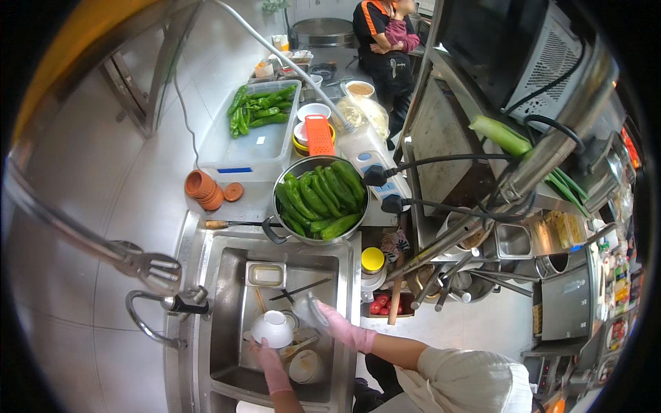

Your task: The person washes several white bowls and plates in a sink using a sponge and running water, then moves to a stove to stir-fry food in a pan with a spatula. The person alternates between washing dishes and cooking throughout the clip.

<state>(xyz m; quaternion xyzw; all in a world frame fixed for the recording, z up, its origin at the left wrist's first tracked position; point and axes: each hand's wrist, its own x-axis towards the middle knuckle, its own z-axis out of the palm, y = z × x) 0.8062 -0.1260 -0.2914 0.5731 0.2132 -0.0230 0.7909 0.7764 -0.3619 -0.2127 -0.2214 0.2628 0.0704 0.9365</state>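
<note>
My left hand [269, 364], in a pink glove, grips the rim of an upturned white bowl [272, 329] inside the stainless steel sink [227, 310]. To its right, my right hand [343, 328], gloved in pink too, holds a grey item [311, 311]; motion blur hides what it is. Beneath and around the hands lie a soiled white bowl [304, 366], a spoon [304, 345], black chopsticks [310, 288] and wooden chopsticks [260, 299]. A small rectangular metal tray [265, 274] rests at the sink's far end.
Beyond the sink stands a pot of green peppers [323, 199], beside a plastic bin [248, 149] with more peppers. A power strip [377, 165] with plugged cables hangs nearby. A faucet [150, 315] rises at left; metal rails [465, 242] cross at right. A person [387, 51] stands behind.
</note>
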